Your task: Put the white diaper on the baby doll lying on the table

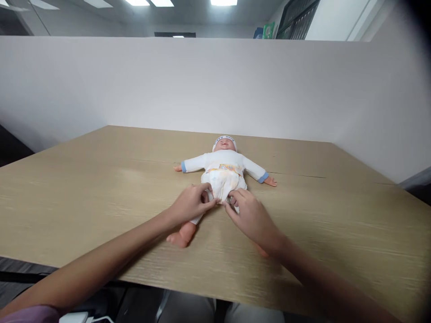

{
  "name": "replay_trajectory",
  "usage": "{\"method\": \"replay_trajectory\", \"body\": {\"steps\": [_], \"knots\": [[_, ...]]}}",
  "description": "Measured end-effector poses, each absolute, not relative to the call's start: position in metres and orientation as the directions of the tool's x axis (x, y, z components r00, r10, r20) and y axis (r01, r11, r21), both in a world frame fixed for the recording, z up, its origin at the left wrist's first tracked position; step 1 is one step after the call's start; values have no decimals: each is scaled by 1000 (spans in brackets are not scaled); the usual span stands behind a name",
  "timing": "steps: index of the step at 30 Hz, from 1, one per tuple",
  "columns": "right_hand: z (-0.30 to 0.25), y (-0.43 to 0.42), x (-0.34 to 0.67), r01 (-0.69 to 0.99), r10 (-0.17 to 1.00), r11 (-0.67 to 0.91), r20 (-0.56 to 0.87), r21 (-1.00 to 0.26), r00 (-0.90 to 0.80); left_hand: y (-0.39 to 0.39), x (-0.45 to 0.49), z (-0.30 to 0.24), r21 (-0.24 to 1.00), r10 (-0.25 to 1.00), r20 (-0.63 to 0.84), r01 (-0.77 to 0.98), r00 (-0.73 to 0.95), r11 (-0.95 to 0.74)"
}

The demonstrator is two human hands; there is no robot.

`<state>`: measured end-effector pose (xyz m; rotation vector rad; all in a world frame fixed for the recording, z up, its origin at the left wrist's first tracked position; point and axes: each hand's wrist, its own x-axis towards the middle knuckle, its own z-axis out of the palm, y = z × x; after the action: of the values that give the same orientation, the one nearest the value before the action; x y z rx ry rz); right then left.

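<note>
A baby doll (224, 163) lies on its back on the wooden table (101, 188), arms spread, head pointing away from me. It wears a white long-sleeved top with blue cuffs, a white cap and a white diaper (222, 179) with an orange waistband. My left hand (190, 204) pinches the diaper's lower edge at the doll's left-hand hip. My right hand (251, 215) pinches the lower edge on the other side, fingers curled. One bare doll foot (180, 237) sticks out under my left wrist. The other leg is hidden by my right hand.
White partition walls (215, 85) enclose the table at the back and on both sides. The table's near edge runs just below my forearms. A dark floor and grey trousers show beneath it.
</note>
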<state>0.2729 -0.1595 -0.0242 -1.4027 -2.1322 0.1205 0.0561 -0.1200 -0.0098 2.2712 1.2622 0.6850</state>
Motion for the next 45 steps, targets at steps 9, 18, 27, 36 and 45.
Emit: {"method": "replay_trajectory", "body": {"steps": [9,18,27,36,45], "knots": [[-38,-169,273,766,856,472,436,-435,-280,-123,56,-23,529,804,373,606,463,-594],[-40,-173,268,743,862,454,452,-492,-227,-121,52,-30,541,751,492,521,441,-660],[-37,-175,269,732,864,456,447,-506,-229,-125,54,-23,563,774,430,533,464,-632],[-35,-171,270,722,860,460,460,-516,-220,-119,56,-32,590,772,443,501,456,-634],[-29,-176,271,821,852,418,482,-390,-205,-121,56,-37,590,827,435,580,357,-561]]}}
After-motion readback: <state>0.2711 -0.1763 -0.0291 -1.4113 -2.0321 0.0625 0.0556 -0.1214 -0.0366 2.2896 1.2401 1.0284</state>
